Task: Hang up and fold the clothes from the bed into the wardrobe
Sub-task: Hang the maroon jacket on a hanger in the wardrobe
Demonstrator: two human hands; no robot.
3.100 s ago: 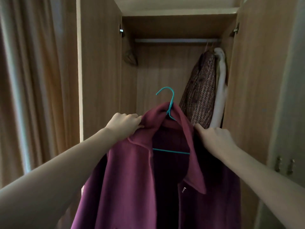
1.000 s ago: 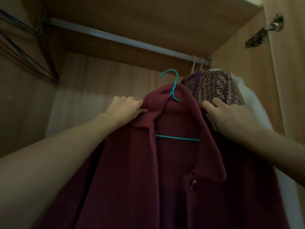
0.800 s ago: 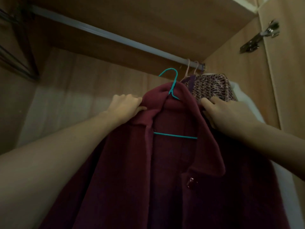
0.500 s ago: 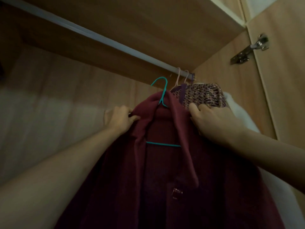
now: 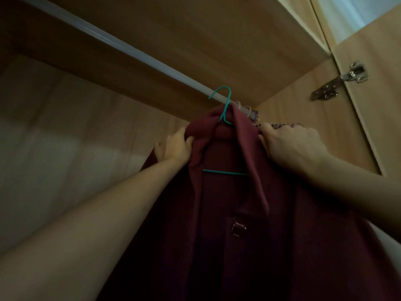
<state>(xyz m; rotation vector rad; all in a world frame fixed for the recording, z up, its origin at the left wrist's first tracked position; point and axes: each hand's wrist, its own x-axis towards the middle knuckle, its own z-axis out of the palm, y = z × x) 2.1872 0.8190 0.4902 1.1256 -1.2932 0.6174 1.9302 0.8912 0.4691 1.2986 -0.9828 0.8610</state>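
A maroon coat (image 5: 227, 213) hangs on a teal wire hanger (image 5: 225, 109) inside the wardrobe. The hanger's hook curves over the white rail (image 5: 130, 51) near its right end. My left hand (image 5: 175, 146) grips the coat's left shoulder by the collar. My right hand (image 5: 290, 144) grips the right shoulder. The coat's lower part runs out of the frame at the bottom.
A patterned knit garment (image 5: 280, 125) hangs just right of the coat on pale hangers (image 5: 247, 109), mostly hidden by my right hand. The wardrobe's top shelf (image 5: 195, 29) is close above the rail. A metal hinge (image 5: 338, 81) holds the open right door.
Both hands have lifted the coat up and to the right. The hanger's hook, below the rail before, now sits over it. The camera tilted further upward.
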